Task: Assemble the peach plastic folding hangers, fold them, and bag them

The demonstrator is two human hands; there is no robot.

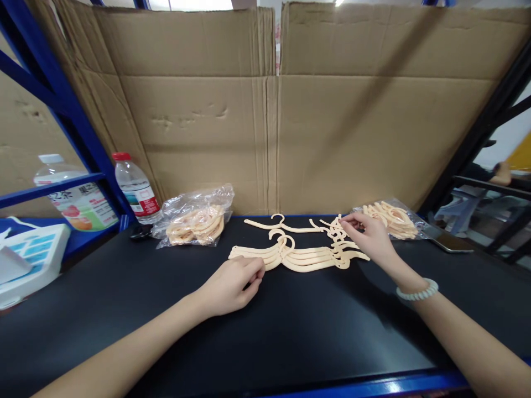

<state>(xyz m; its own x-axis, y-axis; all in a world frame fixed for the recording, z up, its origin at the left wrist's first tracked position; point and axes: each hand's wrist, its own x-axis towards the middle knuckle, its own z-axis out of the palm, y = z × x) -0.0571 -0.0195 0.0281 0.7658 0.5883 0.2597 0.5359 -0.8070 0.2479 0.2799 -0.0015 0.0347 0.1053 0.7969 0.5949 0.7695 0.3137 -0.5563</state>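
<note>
Cream hangers (302, 255) stacked; right hand (370, 235) pinching one, left hand (232, 284) beside

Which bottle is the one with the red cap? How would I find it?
Look at the black table and follow its back edge left to the blue shelf post. The red-capped bottle stands upright right beside it, next to a plastic bag of hangers. It is clear with a red label, unlike the bigger white-capped bottle behind the post.
</note>
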